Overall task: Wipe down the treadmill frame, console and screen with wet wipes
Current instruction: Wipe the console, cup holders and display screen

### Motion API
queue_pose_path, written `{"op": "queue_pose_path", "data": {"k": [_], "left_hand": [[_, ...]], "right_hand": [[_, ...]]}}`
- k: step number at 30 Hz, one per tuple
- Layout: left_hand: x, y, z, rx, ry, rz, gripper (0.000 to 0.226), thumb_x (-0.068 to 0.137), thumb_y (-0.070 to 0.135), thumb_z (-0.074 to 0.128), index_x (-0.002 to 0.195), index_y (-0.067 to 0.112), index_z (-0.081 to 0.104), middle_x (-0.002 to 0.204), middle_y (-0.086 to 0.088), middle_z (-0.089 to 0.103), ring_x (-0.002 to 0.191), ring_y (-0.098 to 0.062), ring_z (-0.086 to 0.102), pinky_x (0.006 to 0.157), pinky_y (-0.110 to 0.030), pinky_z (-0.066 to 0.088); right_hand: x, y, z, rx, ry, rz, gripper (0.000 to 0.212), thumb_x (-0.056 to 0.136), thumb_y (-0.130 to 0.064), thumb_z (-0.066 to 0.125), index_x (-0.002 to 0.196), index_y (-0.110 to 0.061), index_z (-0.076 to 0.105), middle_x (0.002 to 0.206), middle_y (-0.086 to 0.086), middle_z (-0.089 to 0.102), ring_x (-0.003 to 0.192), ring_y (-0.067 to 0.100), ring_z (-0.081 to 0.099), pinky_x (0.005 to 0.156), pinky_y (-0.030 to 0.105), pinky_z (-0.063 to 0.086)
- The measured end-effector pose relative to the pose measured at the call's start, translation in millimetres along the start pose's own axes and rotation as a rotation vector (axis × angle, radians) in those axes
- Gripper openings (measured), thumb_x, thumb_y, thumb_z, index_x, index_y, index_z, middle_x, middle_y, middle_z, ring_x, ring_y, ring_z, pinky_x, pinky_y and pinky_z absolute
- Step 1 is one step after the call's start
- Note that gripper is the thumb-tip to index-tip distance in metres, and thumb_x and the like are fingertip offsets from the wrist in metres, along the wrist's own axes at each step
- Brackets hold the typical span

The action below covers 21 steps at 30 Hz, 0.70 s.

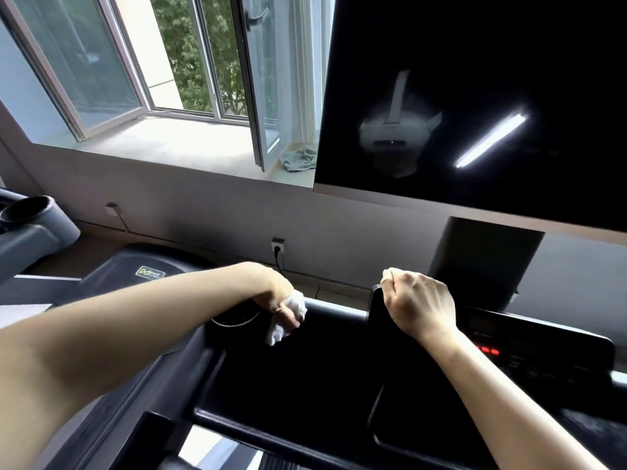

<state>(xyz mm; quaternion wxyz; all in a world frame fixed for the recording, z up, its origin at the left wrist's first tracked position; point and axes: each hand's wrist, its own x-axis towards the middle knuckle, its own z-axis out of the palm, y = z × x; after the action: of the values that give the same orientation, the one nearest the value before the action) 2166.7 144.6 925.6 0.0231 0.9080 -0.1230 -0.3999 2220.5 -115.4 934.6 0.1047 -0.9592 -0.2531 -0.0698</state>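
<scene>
As left grip (274,295) holds wipe (289,318), one screen (475,79)

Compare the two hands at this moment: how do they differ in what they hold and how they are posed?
The left hand grips a crumpled white wipe; the right hand holds no wipe and is curled round the top of the upright grip. The left hand bends down at the wrist; the right hand is a raised fist. Both are at the console's far edge.
</scene>
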Motion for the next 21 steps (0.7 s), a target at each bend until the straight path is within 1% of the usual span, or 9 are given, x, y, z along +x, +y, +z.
{"op": "queue_pose_path", "data": {"k": [1, 2, 4, 6, 9, 11, 14, 17, 21], "left_hand": [[2.4, 6.0, 3.2, -0.079, 0.07, -0.043, 0.043, 0.096, 0.026, 0.066, 0.055, 0.023, 0.078, 0.072, 0.003, 0.075, 0.077, -0.014, 0.075, 0.072, -0.017, 0.057], [6.9, 8.0, 5.6, 0.012, 0.137, -0.049, 0.046, 0.1, 0.035, 0.063, 0.055, 0.028, 0.074, 0.069, 0.005, 0.072, 0.076, -0.015, 0.074, 0.072, -0.016, 0.056], [9.9, 23.8, 13.3, 0.207, 0.257, -0.14, 0.04, 0.097, 0.06, 0.055, 0.082, 0.025, 0.067, 0.083, 0.001, 0.071, 0.081, -0.024, 0.068, 0.071, -0.026, 0.049], [22.1, 41.8, 28.2, 0.258, 0.433, -0.177, 0.059, 0.091, 0.075, 0.046, 0.105, 0.019, 0.061, 0.102, -0.009, 0.071, 0.097, -0.032, 0.065, 0.08, -0.036, 0.045], [41.8, 56.4, 51.3, 0.318, 0.668, -0.219, 0.078, 0.088, 0.078, 0.02, 0.112, 0.013, 0.057, 0.107, -0.011, 0.068, 0.102, -0.033, 0.06, 0.086, -0.041, 0.038], [41.8, 49.7, 56.8, 0.375, 0.707, -0.236, 0.079, 0.086, 0.075, 0.014, 0.111, 0.014, 0.056, 0.107, -0.008, 0.068, 0.101, -0.031, 0.06, 0.086, -0.041, 0.035], [21.4, 22.6, 48.1, 0.436, 0.552, -0.315, 0.083, 0.087, 0.085, 0.024, 0.105, 0.015, 0.063, 0.106, -0.007, 0.071, 0.1, -0.028, 0.065, 0.089, -0.039, 0.037], [-6.4, 9.0, 29.5, 0.466, 0.296, -0.399, 0.084, 0.086, 0.089, 0.031, 0.105, 0.017, 0.071, 0.111, -0.007, 0.074, 0.103, -0.028, 0.069, 0.085, -0.034, 0.045], [-17.3, 2.7, 3.8, 0.257, -0.012, -0.474, 0.063, 0.088, 0.076, 0.051, 0.12, 0.024, 0.069, 0.118, -0.002, 0.072, 0.11, -0.029, 0.067, 0.084, -0.034, 0.046]], "right_hand": [[0.3, -0.7, -0.3, -0.01, 0.0, 0.0, 0.043, 0.107, -0.044, 0.028, 0.083, -0.024, 0.057, 0.094, -0.001, 0.073, 0.094, 0.026, 0.068, 0.07, 0.034, 0.039], [0.7, -1.3, -0.3, -0.018, -0.003, 0.0, 0.044, 0.107, -0.045, 0.027, 0.086, -0.023, 0.06, 0.094, -0.001, 0.073, 0.094, 0.026, 0.068, 0.071, 0.034, 0.039], [1.1, -1.5, 0.9, -0.018, -0.005, 0.001, 0.045, 0.107, -0.045, 0.027, 0.089, -0.022, 0.062, 0.094, -0.001, 0.073, 0.094, 0.026, 0.068, 0.071, 0.034, 0.039], [2.2, -0.6, 2.7, -0.021, -0.003, 0.005, 0.044, 0.106, -0.045, 0.028, 0.09, -0.023, 0.062, 0.094, -0.002, 0.073, 0.094, 0.026, 0.068, 0.069, 0.034, 0.038], [3.1, 0.9, 4.5, -0.027, -0.005, 0.002, 0.043, 0.105, -0.045, 0.027, 0.088, -0.023, 0.061, 0.093, -0.003, 0.072, 0.093, 0.025, 0.068, 0.067, 0.033, 0.037], [2.7, 1.0, 5.5, -0.028, 0.002, 0.0, 0.044, 0.105, -0.045, 0.027, 0.088, -0.023, 0.061, 0.092, -0.003, 0.072, 0.092, 0.025, 0.068, 0.067, 0.033, 0.037], [1.5, 1.9, 3.9, -0.019, 0.002, -0.005, 0.042, 0.105, -0.044, 0.028, 0.089, -0.023, 0.061, 0.093, -0.002, 0.072, 0.093, 0.025, 0.068, 0.067, 0.033, 0.035], [1.0, 2.0, 2.5, -0.02, -0.001, -0.01, 0.042, 0.105, -0.043, 0.028, 0.09, -0.022, 0.061, 0.093, -0.001, 0.073, 0.093, 0.025, 0.068, 0.067, 0.033, 0.035], [0.8, 2.3, 0.3, -0.002, -0.007, -0.012, 0.043, 0.106, -0.044, 0.029, 0.087, -0.022, 0.06, 0.094, -0.001, 0.073, 0.094, 0.026, 0.067, 0.069, 0.033, 0.037]]}}
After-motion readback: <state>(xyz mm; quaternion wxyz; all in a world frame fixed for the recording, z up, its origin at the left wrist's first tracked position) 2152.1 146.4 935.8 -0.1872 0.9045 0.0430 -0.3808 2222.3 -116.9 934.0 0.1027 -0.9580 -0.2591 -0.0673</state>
